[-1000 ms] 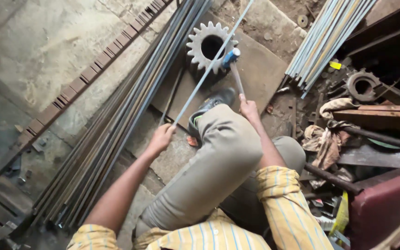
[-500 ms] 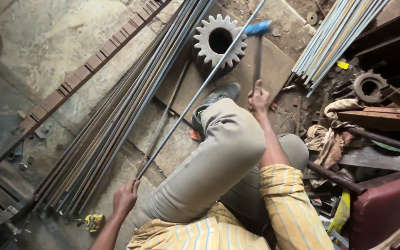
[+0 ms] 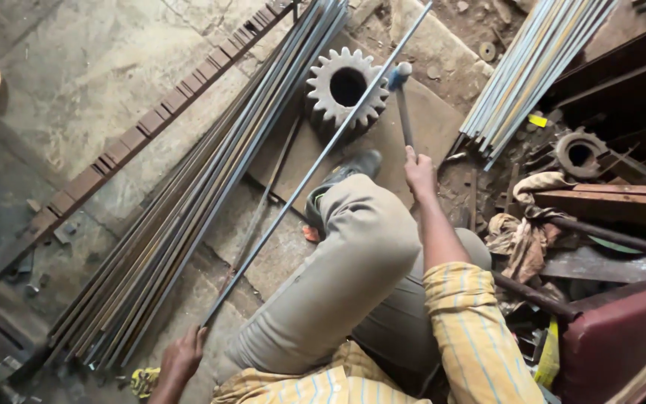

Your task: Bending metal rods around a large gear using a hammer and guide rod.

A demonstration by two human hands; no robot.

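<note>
Two hands work: the left hand [image 3: 182,357] grips a long, stiff, heavy rod [image 3: 315,164] at its seven-o'clock end; the right hand [image 3: 419,170] clenches a hammer [image 3: 401,97].

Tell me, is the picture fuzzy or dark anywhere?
Head view: mostly sharp and evenly lit; the gear and long rod look crisp; the right hand gripping the hammer is clear; the far right corner falls into deep shadow; the left hand sits in dimmer light.

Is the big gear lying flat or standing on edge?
Flat: the gear shows its round bore and full ring of teeth from above, with the rod lying across it.
</note>
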